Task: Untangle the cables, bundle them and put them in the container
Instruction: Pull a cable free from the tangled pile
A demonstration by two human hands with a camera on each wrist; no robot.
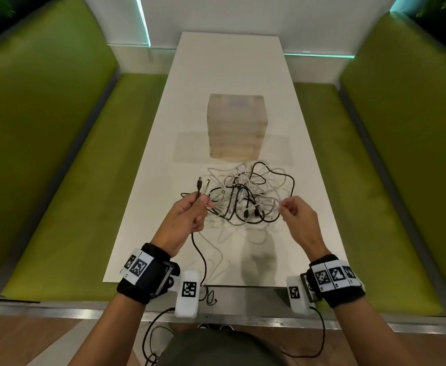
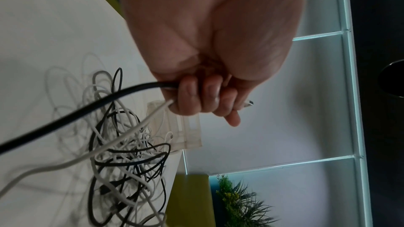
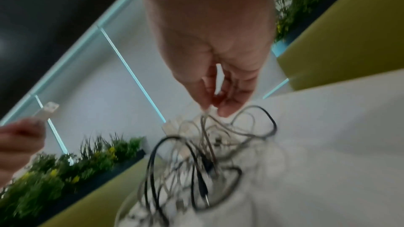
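A tangle of black and white cables (image 1: 245, 196) lies on the white table (image 1: 232, 75), just in front of a translucent lidded container (image 1: 234, 125). My left hand (image 1: 190, 215) grips a black cable (image 2: 65, 118) and a white cable (image 2: 122, 137), their plug ends (image 1: 203, 184) sticking up above the fist. The black cable hangs down past the table's near edge. My right hand (image 1: 294, 215) pinches a thin white cable (image 3: 206, 110) at the right side of the tangle (image 3: 196, 161), lifted a little off the table.
Green padded benches (image 1: 66, 154) run along both sides of the narrow table. A white wall with lit strips (image 1: 144, 22) closes the far end. Plants (image 2: 240, 203) sit behind the benches. Bare table surface lies beyond the container and near the front edge.
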